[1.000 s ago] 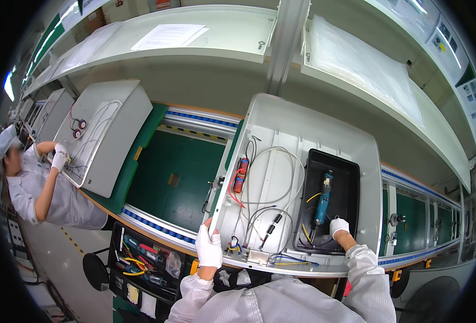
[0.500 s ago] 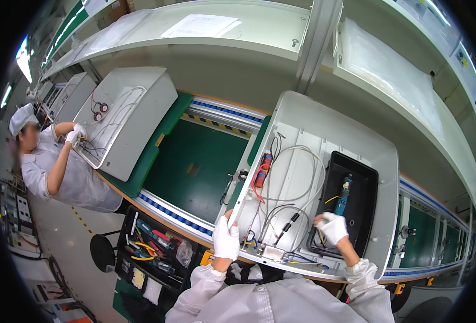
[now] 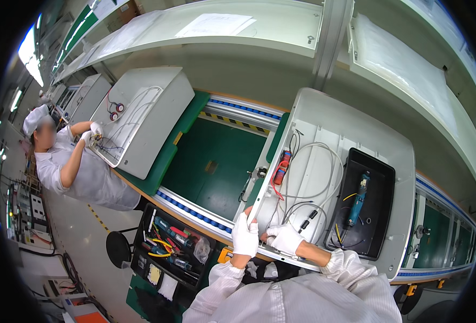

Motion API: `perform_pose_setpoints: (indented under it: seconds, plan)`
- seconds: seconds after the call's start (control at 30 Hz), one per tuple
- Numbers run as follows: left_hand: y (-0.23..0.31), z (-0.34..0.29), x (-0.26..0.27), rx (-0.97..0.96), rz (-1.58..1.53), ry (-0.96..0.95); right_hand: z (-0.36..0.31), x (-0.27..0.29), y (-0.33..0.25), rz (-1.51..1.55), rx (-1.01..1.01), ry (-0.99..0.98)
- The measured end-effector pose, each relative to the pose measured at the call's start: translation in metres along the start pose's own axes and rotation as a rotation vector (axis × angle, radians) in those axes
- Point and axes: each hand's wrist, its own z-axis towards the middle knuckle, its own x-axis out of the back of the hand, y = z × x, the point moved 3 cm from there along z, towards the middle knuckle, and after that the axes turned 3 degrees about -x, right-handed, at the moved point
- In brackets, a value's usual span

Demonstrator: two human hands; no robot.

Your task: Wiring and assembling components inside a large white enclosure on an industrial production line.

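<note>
The grey-white housing lies open in front of me. My left hand, in a white glove, is closed on its near left rim. My right hand, gloved too, reaches into the near left corner, covering the wire ends there. Its fingers are pressed together, and what they hold is hidden. Grey cables loop across the housing's floor, with a red clip-like part and small black cylinders among them. To the right, a black tray inside the housing holds a teal power screwdriver.
A black toolbox with pliers and other tools stands lower left. Across the green conveyor section, a co-worker works at another housing. Shelves with papers overhang the far side.
My right hand has moved left from the black tray to the housing's near left corner. My left hand stays at the rim. The whole view has shifted slightly.
</note>
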Motion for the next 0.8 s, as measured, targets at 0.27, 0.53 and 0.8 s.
perform_pose_setpoints:
  seconds: [0.27,0.53,0.8]
  plan:
    - [0.001,0.001,0.0,0.018,0.014,0.013,-0.001,-0.007,0.007,0.078,-0.077,0.066]
    - [0.0,0.001,0.001,-0.001,-0.01,0.015,-0.007,-0.004,0.003,-0.007,-0.122,0.019]
    - [0.0,0.0,0.0,0.052,0.023,0.012,-0.017,-0.001,0.011,0.388,-0.238,-0.101]
